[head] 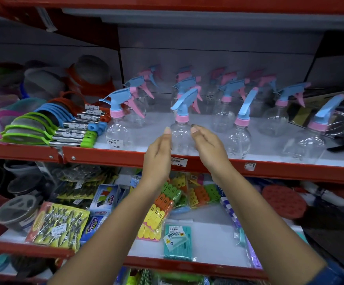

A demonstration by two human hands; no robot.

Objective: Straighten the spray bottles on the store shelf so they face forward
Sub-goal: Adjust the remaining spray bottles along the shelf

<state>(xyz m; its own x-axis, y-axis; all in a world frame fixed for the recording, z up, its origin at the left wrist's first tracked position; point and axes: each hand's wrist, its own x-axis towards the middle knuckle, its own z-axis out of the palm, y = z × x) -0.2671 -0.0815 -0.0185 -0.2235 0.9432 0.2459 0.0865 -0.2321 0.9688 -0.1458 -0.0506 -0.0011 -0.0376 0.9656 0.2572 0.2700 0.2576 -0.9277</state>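
Price stickers on store goods
Clear round spray bottle (116,132) sticker reads "35.00"; red metal shelf edge (208,164) label "15.00"; green-handled strainers (43,132) tagged "29.00".

My forearms are bare; a blue denim-like sleeve (335,272) shows at my right arm's lower edge.

I see red metal shelving (125,156), white deck boards. Grey back panel (208,48) behind middle tier. Upper shelf lip (167,1) red, grey underside. Strainers (29,128) with green, blue, red rims stacked left of divider. Lower tier (208,239) crowded: clip packs (167,202), teal comb pack (177,241), grey tubs (17,210) far left. Price tag (178,161) on shelf edge. Light even, overhead, edges blurred.
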